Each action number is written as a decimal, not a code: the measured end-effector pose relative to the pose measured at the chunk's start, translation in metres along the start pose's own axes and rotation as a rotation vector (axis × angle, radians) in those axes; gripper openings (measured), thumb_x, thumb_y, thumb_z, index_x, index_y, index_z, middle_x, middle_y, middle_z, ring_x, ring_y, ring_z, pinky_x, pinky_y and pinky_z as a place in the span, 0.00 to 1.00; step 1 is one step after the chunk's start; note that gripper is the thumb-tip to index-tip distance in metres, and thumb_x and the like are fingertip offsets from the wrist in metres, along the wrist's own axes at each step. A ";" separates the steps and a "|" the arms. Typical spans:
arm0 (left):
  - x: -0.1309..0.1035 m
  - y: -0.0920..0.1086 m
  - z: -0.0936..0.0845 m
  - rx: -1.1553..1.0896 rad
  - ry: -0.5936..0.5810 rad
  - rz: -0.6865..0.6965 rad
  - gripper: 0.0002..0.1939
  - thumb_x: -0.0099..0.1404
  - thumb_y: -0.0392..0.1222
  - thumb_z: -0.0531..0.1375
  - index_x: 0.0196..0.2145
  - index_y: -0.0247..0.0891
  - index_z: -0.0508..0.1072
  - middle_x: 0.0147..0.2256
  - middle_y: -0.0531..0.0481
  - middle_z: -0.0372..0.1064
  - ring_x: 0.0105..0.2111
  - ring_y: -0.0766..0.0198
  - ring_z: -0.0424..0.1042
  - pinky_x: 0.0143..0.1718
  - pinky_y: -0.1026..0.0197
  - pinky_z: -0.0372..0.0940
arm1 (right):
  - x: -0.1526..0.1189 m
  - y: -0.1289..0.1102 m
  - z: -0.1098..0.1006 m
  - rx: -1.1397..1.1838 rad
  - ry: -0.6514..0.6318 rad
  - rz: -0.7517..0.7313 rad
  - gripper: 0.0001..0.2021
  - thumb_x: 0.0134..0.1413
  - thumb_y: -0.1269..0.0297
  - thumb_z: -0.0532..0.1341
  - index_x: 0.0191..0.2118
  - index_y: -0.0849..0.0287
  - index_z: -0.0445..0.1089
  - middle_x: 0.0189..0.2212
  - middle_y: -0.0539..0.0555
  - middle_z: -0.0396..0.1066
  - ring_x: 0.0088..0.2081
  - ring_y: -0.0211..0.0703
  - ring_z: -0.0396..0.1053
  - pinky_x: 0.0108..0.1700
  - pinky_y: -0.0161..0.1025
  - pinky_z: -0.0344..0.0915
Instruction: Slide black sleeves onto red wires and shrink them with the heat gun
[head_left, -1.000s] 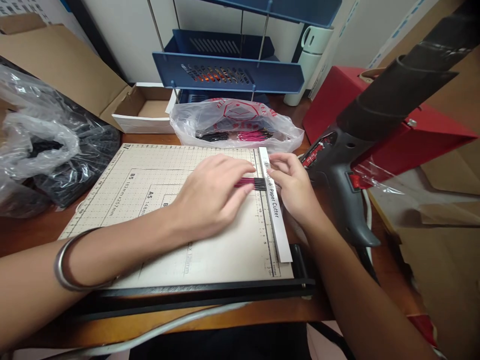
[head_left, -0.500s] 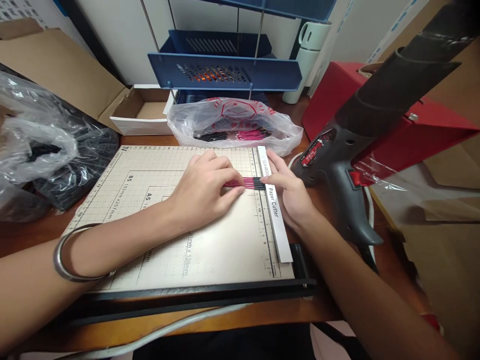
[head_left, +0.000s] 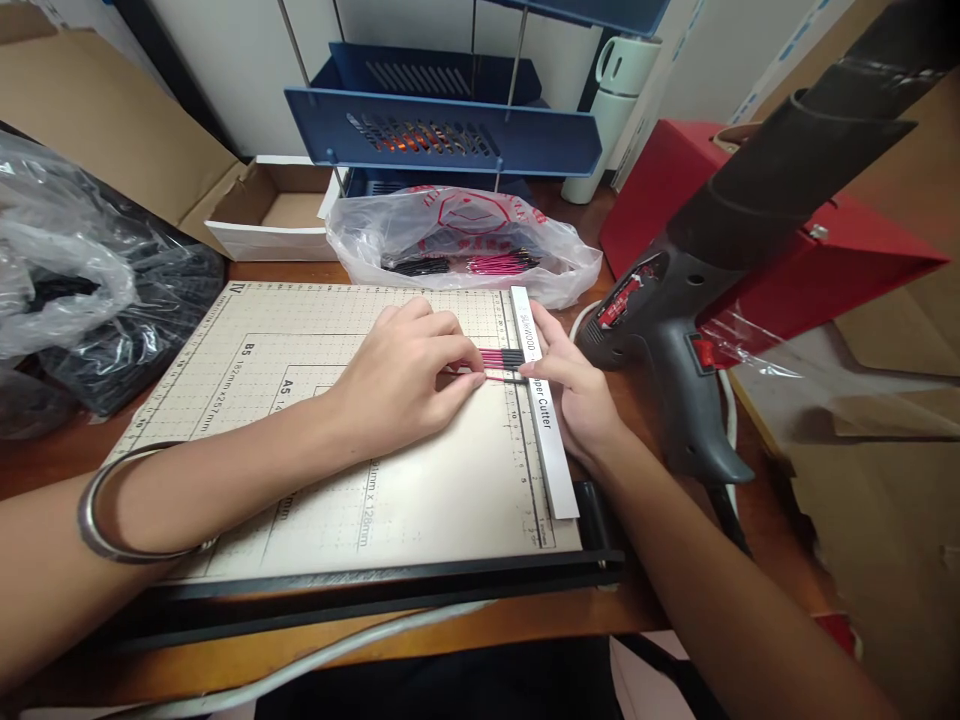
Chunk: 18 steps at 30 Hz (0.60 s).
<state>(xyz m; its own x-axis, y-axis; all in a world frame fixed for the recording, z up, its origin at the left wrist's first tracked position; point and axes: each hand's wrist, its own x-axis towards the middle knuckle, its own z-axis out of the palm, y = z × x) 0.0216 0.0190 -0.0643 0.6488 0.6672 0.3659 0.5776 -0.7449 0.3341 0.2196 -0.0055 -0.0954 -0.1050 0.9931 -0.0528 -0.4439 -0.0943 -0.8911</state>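
My left hand (head_left: 416, 375) lies over the paper cutter (head_left: 435, 500), its thumb and index finger closed on a flat row of thin pink wires (head_left: 493, 358) with black ends. One wire sits slightly apart from the row on the near side. The black ends (head_left: 513, 358) reach the cutter's white strip (head_left: 546, 430). My right hand (head_left: 581, 390) is at that strip, with its thumb laid across it and the thumb tip touching the wire ends. Its other fingers are on the strip's right side, partly hidden.
A clear plastic bag (head_left: 360, 240) with black and pink wires lies behind the cutter. On the right stands a heat gun (head_left: 675, 330) by a red metal box (head_left: 847, 260). An open white carton (head_left: 270, 240), a blue rack (head_left: 442, 130) and a pale bottle (head_left: 611, 125) are behind.
One wire has come apart from the row towards me, and the wires look more spread. Both hands stay almost in place. The whole view has shifted slightly.
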 end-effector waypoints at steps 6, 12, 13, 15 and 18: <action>0.000 0.002 -0.001 0.004 -0.005 -0.014 0.10 0.71 0.41 0.61 0.34 0.37 0.81 0.34 0.46 0.76 0.37 0.56 0.68 0.41 0.51 0.57 | 0.000 0.000 -0.004 -0.075 -0.024 0.003 0.38 0.38 0.71 0.64 0.62 0.50 0.66 0.66 0.51 0.71 0.69 0.60 0.65 0.73 0.62 0.61; 0.000 0.004 -0.001 -0.012 -0.001 -0.016 0.10 0.71 0.41 0.62 0.34 0.38 0.82 0.32 0.47 0.75 0.35 0.58 0.66 0.40 0.52 0.57 | 0.000 0.000 -0.006 -0.112 -0.014 0.022 0.41 0.39 0.71 0.68 0.64 0.49 0.63 0.70 0.53 0.65 0.72 0.61 0.62 0.74 0.62 0.59; 0.000 0.004 -0.001 -0.014 -0.001 -0.013 0.10 0.71 0.41 0.62 0.34 0.37 0.82 0.32 0.47 0.75 0.35 0.58 0.67 0.40 0.53 0.57 | 0.000 -0.001 -0.005 -0.109 -0.019 0.022 0.41 0.40 0.70 0.69 0.64 0.49 0.63 0.71 0.54 0.65 0.72 0.61 0.62 0.75 0.62 0.58; 0.000 0.004 0.000 -0.016 -0.002 -0.010 0.11 0.71 0.41 0.61 0.34 0.38 0.82 0.32 0.47 0.75 0.35 0.57 0.67 0.40 0.53 0.57 | 0.000 -0.001 -0.004 -0.107 -0.031 0.021 0.41 0.40 0.70 0.71 0.64 0.50 0.62 0.71 0.54 0.65 0.72 0.61 0.61 0.76 0.62 0.56; -0.001 0.004 0.000 -0.019 -0.011 -0.006 0.11 0.72 0.41 0.61 0.35 0.38 0.83 0.33 0.47 0.76 0.36 0.58 0.67 0.40 0.52 0.57 | 0.000 -0.001 -0.004 -0.099 -0.042 0.021 0.41 0.41 0.71 0.70 0.64 0.49 0.63 0.71 0.54 0.65 0.73 0.60 0.61 0.75 0.62 0.57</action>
<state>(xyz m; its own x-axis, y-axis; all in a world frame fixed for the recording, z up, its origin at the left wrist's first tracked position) 0.0238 0.0154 -0.0635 0.6503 0.6718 0.3546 0.5724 -0.7403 0.3528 0.2241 -0.0051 -0.0961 -0.1517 0.9869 -0.0543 -0.3512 -0.1051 -0.9304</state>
